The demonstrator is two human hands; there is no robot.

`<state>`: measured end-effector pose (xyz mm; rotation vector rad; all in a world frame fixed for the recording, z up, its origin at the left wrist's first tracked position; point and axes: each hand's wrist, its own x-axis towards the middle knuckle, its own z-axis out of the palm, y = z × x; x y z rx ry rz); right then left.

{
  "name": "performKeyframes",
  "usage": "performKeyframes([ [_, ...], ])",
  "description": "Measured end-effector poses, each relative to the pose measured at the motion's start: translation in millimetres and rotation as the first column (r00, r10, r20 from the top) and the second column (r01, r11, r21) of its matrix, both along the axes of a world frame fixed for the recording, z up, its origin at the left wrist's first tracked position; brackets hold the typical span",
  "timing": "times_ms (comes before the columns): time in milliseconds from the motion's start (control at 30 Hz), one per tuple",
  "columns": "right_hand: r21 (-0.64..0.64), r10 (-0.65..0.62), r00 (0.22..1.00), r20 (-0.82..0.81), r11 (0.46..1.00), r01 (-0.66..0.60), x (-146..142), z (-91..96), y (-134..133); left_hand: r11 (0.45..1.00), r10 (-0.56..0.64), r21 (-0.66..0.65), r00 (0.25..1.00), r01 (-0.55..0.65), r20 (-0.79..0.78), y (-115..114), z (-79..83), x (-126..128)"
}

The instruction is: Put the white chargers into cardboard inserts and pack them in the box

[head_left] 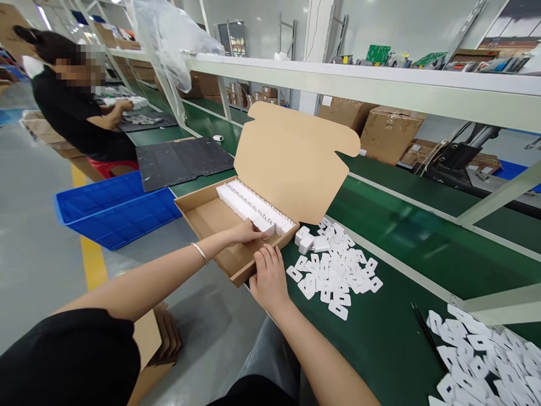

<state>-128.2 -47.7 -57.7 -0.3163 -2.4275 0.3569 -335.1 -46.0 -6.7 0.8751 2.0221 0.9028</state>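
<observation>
An open brown cardboard box (211,217) lies on the green bench with its lid (291,158) standing up. Rows of small white parts (253,208) fill its far side. My left hand (247,231) reaches into the box, its fingertips pinched on a white part at the near end of a row. At the box's near corner my right hand (268,279) rests on the wall with its fingers curled over the edge. Just right of the box lies a heap of flat white tags and small white parts (333,262).
A second heap of white tags (482,355) lies at the right, with a thin black tool (426,332) beside it. Blue trays (114,211) stand left of the box. A co-worker in black (71,107) sits further along. Cartons (389,132) sit behind the bench.
</observation>
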Motion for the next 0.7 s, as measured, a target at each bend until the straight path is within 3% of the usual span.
performKeyframes([
  [167,0.004,0.014,1.0,-0.012,1.0,-0.014,2,3.1,2,0.999,-0.036,-0.001,0.99,0.036,0.137,-10,9.0,-6],
  [333,-0.009,0.019,1.0,-0.016,1.0,-0.019,3,3.2,2,0.998,0.018,-0.067,0.973,-0.003,0.231,-9,16.6,-19],
  [700,-0.007,0.018,0.999,-0.041,1.0,-0.018,2,2.7,1,0.997,0.024,-0.073,0.979,-0.01,0.201,-7,15.6,-18],
])
